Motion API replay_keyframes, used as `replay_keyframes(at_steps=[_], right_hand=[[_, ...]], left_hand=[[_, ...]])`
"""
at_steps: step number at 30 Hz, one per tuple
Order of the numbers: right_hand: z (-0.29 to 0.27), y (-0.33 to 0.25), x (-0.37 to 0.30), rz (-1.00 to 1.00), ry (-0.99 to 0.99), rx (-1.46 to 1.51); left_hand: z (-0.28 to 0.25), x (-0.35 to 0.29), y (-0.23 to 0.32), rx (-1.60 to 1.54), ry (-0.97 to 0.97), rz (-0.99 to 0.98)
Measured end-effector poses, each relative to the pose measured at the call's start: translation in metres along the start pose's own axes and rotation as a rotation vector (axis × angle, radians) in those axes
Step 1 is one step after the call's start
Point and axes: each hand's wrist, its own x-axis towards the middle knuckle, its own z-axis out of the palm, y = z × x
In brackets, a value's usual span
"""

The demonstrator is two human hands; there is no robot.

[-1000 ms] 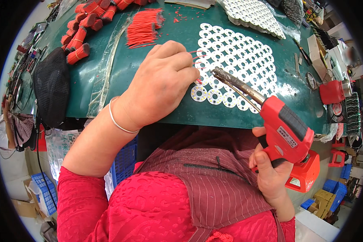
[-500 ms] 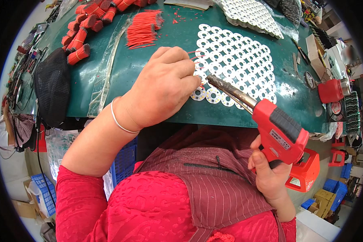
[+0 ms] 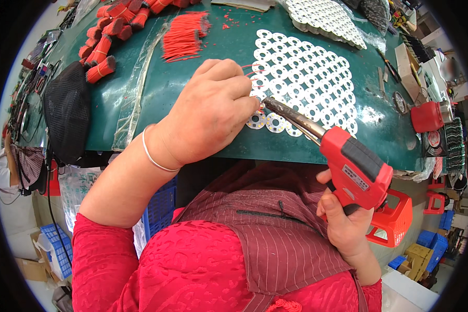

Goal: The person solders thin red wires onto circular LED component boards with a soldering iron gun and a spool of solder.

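Clock read from my left hand unless noted. Left hand (image 3: 221, 109): thumb and fingers pinched together on a few thin red wires (image 3: 250, 66), ends fanning out past my fingertips toward 2–3 o'clock (actual pinch hidden behind my knuckles). Silver-coloured bangle (image 3: 150, 154) on that wrist.

Right hand (image 3: 346, 223): wrapped around the handle of a red-and-black soldering gun (image 3: 356, 169). Gun's barrel points to its own 10 o'clock, thin metal tube (image 3: 306, 132) running along its underside. Dark tip sits right at my left fingertips, over the sheet's lower-left corner; can't tell if it's touching wire or pad.

Sheet of white ring-shaped LED boards (image 3: 306, 86) lies flat on the green table (image 3: 161, 88), 2–3 o'clock. More sheets stacked (image 3: 325, 23) just past it, at the sheet's 12–1.

Loose red wire pile (image 3: 184, 36) at 11, tied red bundles (image 3: 100, 52) at 10, black mesh cap (image 3: 66, 112) at 9. Squat red container (image 3: 426, 118) at the gun's 2, orange-red stool (image 3: 392, 221) below at its 5.
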Motion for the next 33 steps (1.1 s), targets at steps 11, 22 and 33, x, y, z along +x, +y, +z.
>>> replay_keyframes(at_steps=[11, 22, 33], right_hand=[[0.003, -0.004, 0.001, 0.041, 0.041, 0.06], [-0.005, -0.007, -0.001, 0.021, 0.064, 0.067], [-0.007, -0.007, -0.011, 0.028, -0.026, 0.096]], left_hand=[[0.001, 0.0, 0.0, -0.001, 0.008, 0.003], [-0.003, 0.0, 0.003, 0.033, 0.052, -0.008], [-0.01, -0.015, 0.014, 0.023, 0.046, -0.029]])
